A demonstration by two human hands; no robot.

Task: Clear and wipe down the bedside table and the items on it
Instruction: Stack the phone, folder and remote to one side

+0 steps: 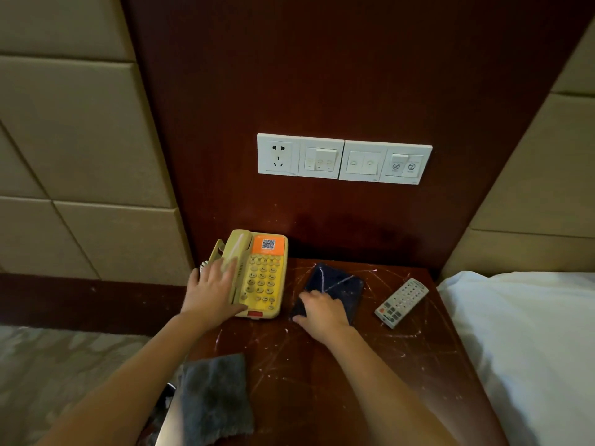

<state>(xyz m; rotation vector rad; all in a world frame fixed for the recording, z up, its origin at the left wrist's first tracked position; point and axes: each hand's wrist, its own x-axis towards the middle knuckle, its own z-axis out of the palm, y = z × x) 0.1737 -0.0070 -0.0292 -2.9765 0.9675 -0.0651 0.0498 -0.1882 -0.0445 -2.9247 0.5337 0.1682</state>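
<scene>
Bed [531,349], white sheet, along the right side, just beside the bedside table [370,381]. Table top is dark red wood, covered in pale scratches and specks. On the wall panel above it is a white switch plate [344,159] with one socket and several rockers. Grey cloth [215,400] lies at the near left corner of the table, partly hanging over the edge, and neither hand touches it. Yellow telephone [267,278] sits at the back left, with an orange sticker and a QR code above the keypad and the handset [240,246] in its cradle. Dark flat pad [338,284] lies mid-table, just right of the telephone. Grey remote [401,302] lies right of the pad, apart from it and angled. My left hand [211,292] rests on the lower handset, fingers straight and slightly spread. My right hand [323,312] is on the pad's near left corner, fingers curled onto it, thumb at the edge.
</scene>
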